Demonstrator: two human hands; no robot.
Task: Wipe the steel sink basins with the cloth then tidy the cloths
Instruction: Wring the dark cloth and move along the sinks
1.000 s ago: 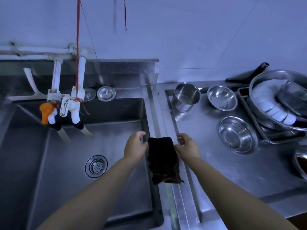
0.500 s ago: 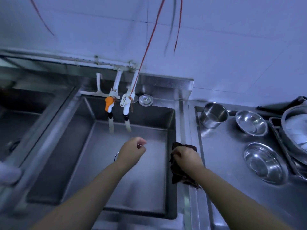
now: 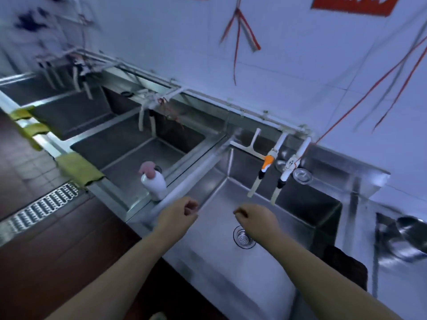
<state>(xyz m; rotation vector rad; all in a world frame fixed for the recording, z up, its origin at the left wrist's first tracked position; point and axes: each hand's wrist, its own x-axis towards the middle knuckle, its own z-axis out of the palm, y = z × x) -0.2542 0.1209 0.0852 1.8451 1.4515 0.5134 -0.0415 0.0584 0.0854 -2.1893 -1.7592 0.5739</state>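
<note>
The dark cloth [image 3: 346, 266] lay draped over the right rim of the nearest sink basin [image 3: 231, 269], beside the counter [image 3: 392, 285]. It appeared soft, limp and light, possibly damp; a pinch at its upper fold should lift it. The left hand [image 3: 179, 213] and right hand [image 3: 256, 217] hovered over the basin, both loosely curled and holding nothing. A second earlier both hands held the cloth by its top corners; it had since been released, and the view had swung left to show yellow-green cloths [image 3: 79, 168] on further rims.
</note>
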